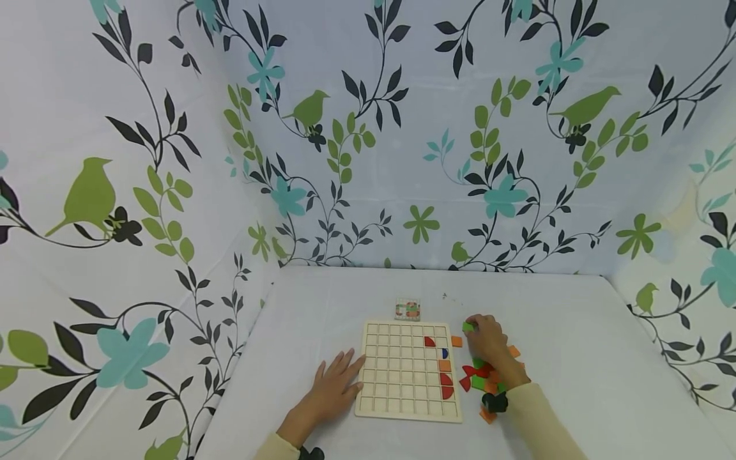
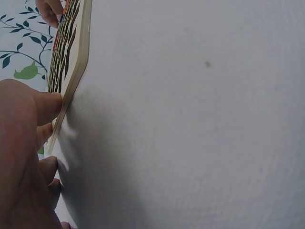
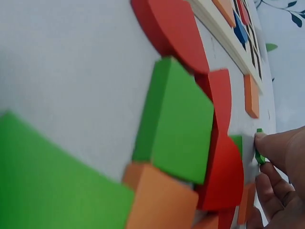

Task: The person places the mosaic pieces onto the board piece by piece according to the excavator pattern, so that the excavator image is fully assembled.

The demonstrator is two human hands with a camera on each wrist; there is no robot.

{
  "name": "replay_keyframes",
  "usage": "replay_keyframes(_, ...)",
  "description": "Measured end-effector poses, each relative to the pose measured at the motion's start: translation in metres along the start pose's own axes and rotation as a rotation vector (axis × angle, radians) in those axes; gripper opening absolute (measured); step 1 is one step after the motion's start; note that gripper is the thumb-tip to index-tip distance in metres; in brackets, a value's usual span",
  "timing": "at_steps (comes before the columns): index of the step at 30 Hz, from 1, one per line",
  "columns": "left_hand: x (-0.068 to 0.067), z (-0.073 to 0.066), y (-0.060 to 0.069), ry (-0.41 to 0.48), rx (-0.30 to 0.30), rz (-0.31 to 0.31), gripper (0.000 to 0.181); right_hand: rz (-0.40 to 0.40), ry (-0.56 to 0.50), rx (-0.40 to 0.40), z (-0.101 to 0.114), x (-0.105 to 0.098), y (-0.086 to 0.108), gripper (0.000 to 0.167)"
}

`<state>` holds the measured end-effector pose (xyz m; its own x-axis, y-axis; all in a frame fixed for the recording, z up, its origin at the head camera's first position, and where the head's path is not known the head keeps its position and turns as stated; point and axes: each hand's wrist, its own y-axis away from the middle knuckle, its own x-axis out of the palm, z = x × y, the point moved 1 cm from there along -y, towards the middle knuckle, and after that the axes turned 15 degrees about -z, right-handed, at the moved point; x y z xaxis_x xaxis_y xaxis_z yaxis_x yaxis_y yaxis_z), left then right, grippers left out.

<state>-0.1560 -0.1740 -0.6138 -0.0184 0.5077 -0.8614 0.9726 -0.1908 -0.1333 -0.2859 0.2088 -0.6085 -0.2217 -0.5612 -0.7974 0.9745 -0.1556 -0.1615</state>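
Observation:
A square wooden grid board (image 1: pixel 405 386) lies on the white table, with several red pieces, a blue piece and an orange square (image 1: pixel 445 366) in cells along its right side. My left hand (image 1: pixel 333 391) rests at the board's left edge, fingers spread; in the left wrist view the thumb (image 2: pixel 49 106) touches the board's side. Right of the board, my right hand (image 1: pixel 489 342) pinches a small green block (image 1: pixel 468 327) between thumb and fingers. In the right wrist view this green block (image 3: pixel 259 147) sits at the fingertips, near the table surface.
A loose pile of red, green and orange blocks (image 1: pixel 478 383) lies beside the board, below the right hand. One orange block (image 1: pixel 457 341) lies near the board's right edge. A small patterned card (image 1: pixel 407 309) lies behind the board. Patterned cloth (image 1: pixel 368 160) surrounds the table.

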Motion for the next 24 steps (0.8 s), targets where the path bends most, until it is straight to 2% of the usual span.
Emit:
replay_keyframes(7, -0.003, -0.003, 0.001, 0.001, -0.007, -0.005, 0.059, 0.022, 0.042, -0.083, 0.003, 0.006, 0.007, 0.028)
replay_keyframes(13, -0.001, -0.002, 0.000, -0.004, -0.012, -0.010, 0.059, 0.028, 0.093, -0.123, 0.005, 0.002, 0.014, 0.028)
replay_keyframes(21, 0.002, 0.000, -0.001, -0.007, -0.018, -0.002, 0.060, -0.053, 0.062, -0.110, 0.010, 0.003, 0.024, 0.030)
replay_keyframes(24, 0.003, 0.001, -0.001, -0.002, -0.023, 0.003, 0.060, -0.061, 0.042, -0.150, 0.016, 0.005, 0.031, 0.030)
